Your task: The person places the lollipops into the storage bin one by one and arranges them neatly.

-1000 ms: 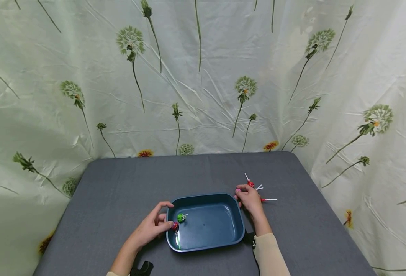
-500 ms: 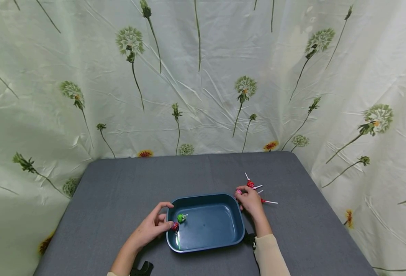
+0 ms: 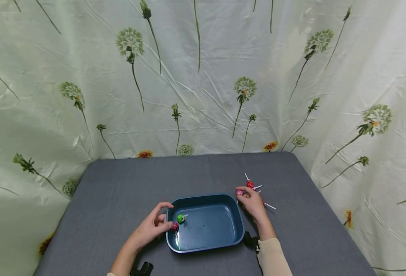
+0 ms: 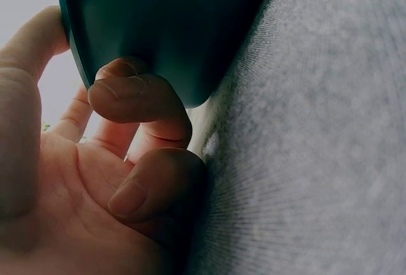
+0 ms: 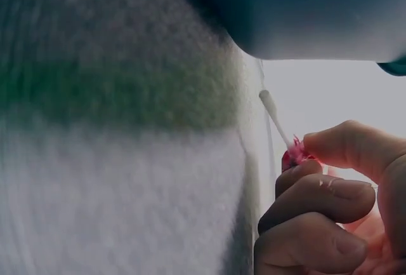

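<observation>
My right hand [image 3: 254,203] pinches a pink lollipop [image 3: 239,193]; my left hand [image 3: 149,227] grips the blue tray [image 3: 204,226].
The lollipop is outside the tray, just beyond its right end, its stick [image 5: 275,116] angled down from my fingers; whether the tip touches the grey table [image 3: 130,184] I can't tell. Thumb and forefinger meet at the wrapper, which I judge the surest place to hold: firm enough that it doesn't roll, light enough not to tear it. My knuckles want care, with a red lollipop [image 3: 250,184] and other sticks just beside them. My left thumb hooks the rim, bent fingers against the outer wall; that should steady the tray without tipping it.
</observation>
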A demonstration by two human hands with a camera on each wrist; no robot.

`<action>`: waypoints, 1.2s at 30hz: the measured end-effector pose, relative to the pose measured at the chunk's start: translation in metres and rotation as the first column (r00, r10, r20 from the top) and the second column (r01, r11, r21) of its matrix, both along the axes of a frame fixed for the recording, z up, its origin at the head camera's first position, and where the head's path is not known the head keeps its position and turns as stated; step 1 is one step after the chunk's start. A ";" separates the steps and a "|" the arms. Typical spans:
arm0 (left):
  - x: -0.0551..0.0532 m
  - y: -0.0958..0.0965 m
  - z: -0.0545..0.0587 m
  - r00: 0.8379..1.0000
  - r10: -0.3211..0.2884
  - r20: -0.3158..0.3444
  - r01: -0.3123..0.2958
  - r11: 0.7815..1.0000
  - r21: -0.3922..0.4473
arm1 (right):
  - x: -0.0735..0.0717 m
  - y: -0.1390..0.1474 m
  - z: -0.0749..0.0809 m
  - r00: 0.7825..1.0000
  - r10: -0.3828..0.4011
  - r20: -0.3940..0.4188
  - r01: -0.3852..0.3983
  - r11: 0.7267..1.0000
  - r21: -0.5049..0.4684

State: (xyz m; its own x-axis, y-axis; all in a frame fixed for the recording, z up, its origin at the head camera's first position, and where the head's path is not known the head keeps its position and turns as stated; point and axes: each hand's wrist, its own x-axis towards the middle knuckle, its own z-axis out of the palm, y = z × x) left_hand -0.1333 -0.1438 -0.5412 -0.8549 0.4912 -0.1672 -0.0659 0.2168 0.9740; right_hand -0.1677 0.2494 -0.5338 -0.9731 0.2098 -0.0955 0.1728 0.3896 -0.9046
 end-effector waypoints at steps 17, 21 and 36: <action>0.001 0.001 0.003 1.000 0.007 -0.004 -0.007 1.000 -0.013 | 0.009 0.009 0.024 0.999 -0.017 0.031 0.021 0.988 -0.153; 0.001 0.001 0.002 1.000 0.010 -0.008 -0.011 1.000 -0.017 | 0.011 0.010 0.033 0.999 -0.008 0.037 0.015 0.980 -0.200; -0.001 0.000 -0.001 1.000 0.007 -0.015 -0.007 1.000 -0.012 | 0.020 0.008 0.063 0.999 -0.033 -0.021 0.027 0.971 -0.237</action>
State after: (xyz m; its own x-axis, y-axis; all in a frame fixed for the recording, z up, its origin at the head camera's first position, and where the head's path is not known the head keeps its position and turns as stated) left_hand -0.1339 -0.1436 -0.5423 -0.8607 0.4834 -0.1599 -0.0525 0.2281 0.9722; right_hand -0.1477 0.2576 -0.4711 -0.9693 0.2131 -0.1222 0.1578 0.1586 -0.9747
